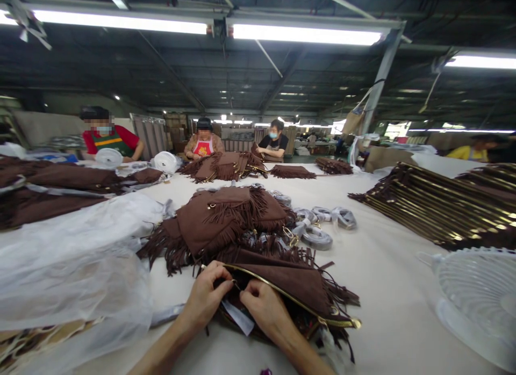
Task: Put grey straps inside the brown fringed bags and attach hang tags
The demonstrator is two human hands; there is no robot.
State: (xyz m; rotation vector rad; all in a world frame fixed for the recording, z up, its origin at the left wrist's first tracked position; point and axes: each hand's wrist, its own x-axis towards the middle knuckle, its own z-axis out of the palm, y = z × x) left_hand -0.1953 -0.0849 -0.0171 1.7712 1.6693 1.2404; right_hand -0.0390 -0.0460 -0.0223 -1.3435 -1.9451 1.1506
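Note:
A brown fringed bag (278, 273) lies in front of me with its gold zipper (278, 290) undone. My left hand (210, 291) is at the left end of the opening, thumb and fingers pinched together. Beside it, my right hand (264, 305) reaches into the mouth of the bag, its fingers also pinched. Something small and thin shows between the fingertips; its kind is unclear. A pale strip (241, 317) hangs out of the opening below my hands. Most of the bag's inside is dark or hidden by my hands.
More brown fringed bags (229, 214) are piled just beyond, beside wrapped straps (317, 237). A tall stack of zippered bags (439, 203) stands right, near a white fan (484, 300). White plastic sheeting (80, 251) covers the left side. Several people work across the table.

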